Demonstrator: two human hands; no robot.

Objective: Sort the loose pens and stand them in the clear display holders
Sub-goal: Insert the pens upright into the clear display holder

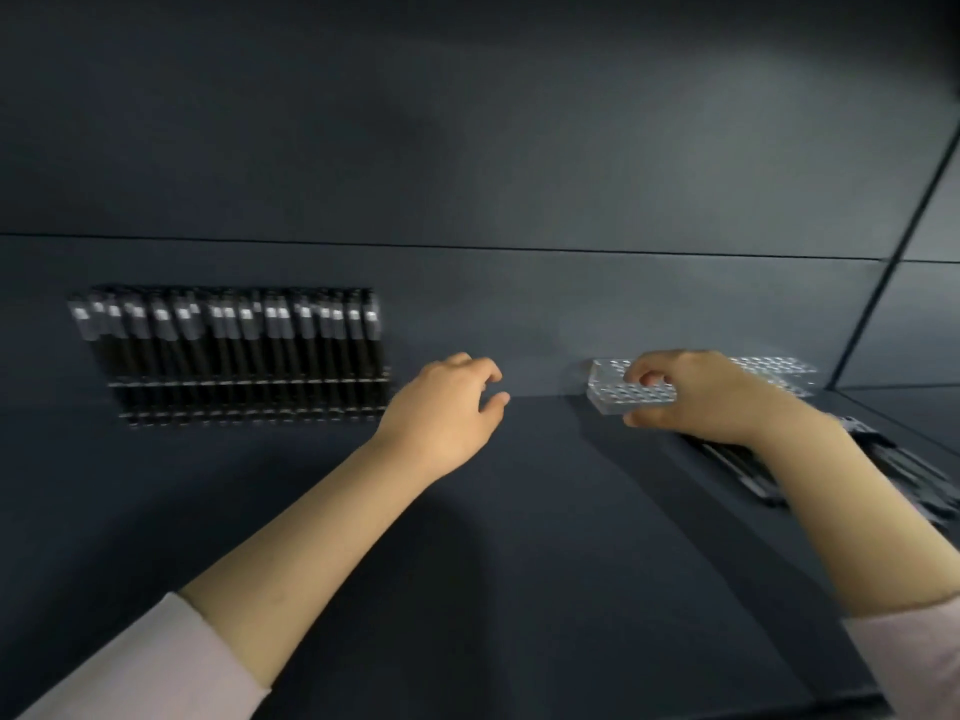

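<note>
The right hand point(696, 394) grips the holder point(613, 396) at its left end, fingers on top and thumb in front. It looks hard, light and slippery, so its sides are the best place to hold. The left hand point(447, 407) holds nothing, fingers loose. The pens point(904, 472) lie under the right arm.

The back wall point(467, 122) is dark blue-grey and flat. A thin line point(415, 245) runs across it from left to right. A dark table top point(519, 563) meets the wall at its far edge. On the right, a side wall point(930, 304) joins at a slant. The light is dim, with a soft pale patch high on the back wall.
</note>
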